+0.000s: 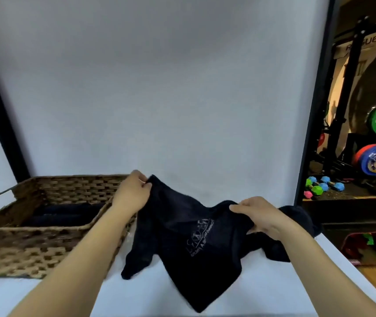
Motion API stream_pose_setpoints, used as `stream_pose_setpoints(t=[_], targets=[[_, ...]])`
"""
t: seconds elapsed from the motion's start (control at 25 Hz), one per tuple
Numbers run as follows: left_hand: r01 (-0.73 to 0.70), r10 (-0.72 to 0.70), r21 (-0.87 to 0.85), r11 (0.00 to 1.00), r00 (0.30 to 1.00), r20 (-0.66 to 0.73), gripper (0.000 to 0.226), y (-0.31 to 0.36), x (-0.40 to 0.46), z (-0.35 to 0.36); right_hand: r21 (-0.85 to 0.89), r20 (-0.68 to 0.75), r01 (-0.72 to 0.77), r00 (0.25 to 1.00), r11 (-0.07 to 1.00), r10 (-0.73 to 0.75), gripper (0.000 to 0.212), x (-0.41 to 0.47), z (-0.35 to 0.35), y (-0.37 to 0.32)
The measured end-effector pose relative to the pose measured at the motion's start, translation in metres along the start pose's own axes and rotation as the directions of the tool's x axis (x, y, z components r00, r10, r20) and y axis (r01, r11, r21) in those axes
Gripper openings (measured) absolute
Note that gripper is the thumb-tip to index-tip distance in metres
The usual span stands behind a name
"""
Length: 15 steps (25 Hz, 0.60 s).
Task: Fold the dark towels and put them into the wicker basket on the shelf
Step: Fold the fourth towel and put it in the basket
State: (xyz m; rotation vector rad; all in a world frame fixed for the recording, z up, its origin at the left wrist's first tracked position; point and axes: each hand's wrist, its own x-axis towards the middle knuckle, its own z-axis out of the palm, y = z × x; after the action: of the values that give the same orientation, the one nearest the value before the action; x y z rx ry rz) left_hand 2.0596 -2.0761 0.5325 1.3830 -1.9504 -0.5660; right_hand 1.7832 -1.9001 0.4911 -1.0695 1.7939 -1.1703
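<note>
Two hands work one dark towel at the lower centre of the head view, the cloth draped unfolded over the white shelf surface with a pale printed logo showing. The left hand pinches a raised corner just right of the wicker basket, which fills the lower left and already holds dark folded towels. The right hand, right of centre, has its fingers curled onto a bunched upper edge; more dark cloth lies heaped just behind it. To fold well, I judge both hands should find true corners, pull the edge taut and level, then lay it flat before bringing the halves together, since the lower part hangs skewed. Both forearms reach forward from the bottom edge, the left higher and farther in, wrists roughly level.
</note>
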Motion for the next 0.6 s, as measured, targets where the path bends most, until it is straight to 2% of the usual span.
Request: stream_pose_setpoints(t=[0.04,0.12,0.2,0.28,0.36,0.48,0.52,0.6], targets=[[0.006,-0.007,0.010,1.000,0.998,0.059,0.020,-0.007,-0.016,0.024,0.031,0.055,-0.058,0.997,0.998,0.057,0.029,0.001,0.007,0.006],[-0.108,0.115,-0.071,0.992,0.988,0.099,0.018,-0.007,-0.051,0.065,0.162,0.110,-0.119,0.989,0.980,0.102,0.029,0.001,0.023,0.013],[-0.236,0.272,-0.202,0.951,0.946,0.175,0.009,0.006,-0.085,0.091,0.289,0.131,-0.140,0.986,0.947,0.106,0.024,0.003,0.040,0.015],[-0.251,0.331,-0.325,0.912,0.918,0.218,0.015,0.016,-0.107,0.100,0.362,0.147,-0.112,0.987,0.926,0.062,0.014,0.002,0.057,0.011],[-0.211,0.300,-0.402,0.891,0.938,0.173,0.021,0.018,-0.114,0.098,0.442,0.115,-0.047,0.993,0.896,-0.004,0.007,-0.001,0.071,0.005],[-0.099,0.188,-0.488,0.867,0.972,0.138,0.014,0.012,-0.108,0.084,0.578,0.128,0.029,0.984,0.816,-0.125,0.027,-0.008,0.082,-0.002],[-0.030,0.142,-0.547,0.837,0.976,0.163,0.010,0.010,-0.105,0.078,0.604,0.156,0.047,0.972,0.796,-0.176,0.033,-0.011,0.085,-0.003],[0.136,0.055,-0.688,0.713,0.967,0.248,0.013,0.009,-0.102,0.066,0.585,0.165,0.130,0.948,0.801,-0.274,0.039,-0.019,0.093,-0.004]])
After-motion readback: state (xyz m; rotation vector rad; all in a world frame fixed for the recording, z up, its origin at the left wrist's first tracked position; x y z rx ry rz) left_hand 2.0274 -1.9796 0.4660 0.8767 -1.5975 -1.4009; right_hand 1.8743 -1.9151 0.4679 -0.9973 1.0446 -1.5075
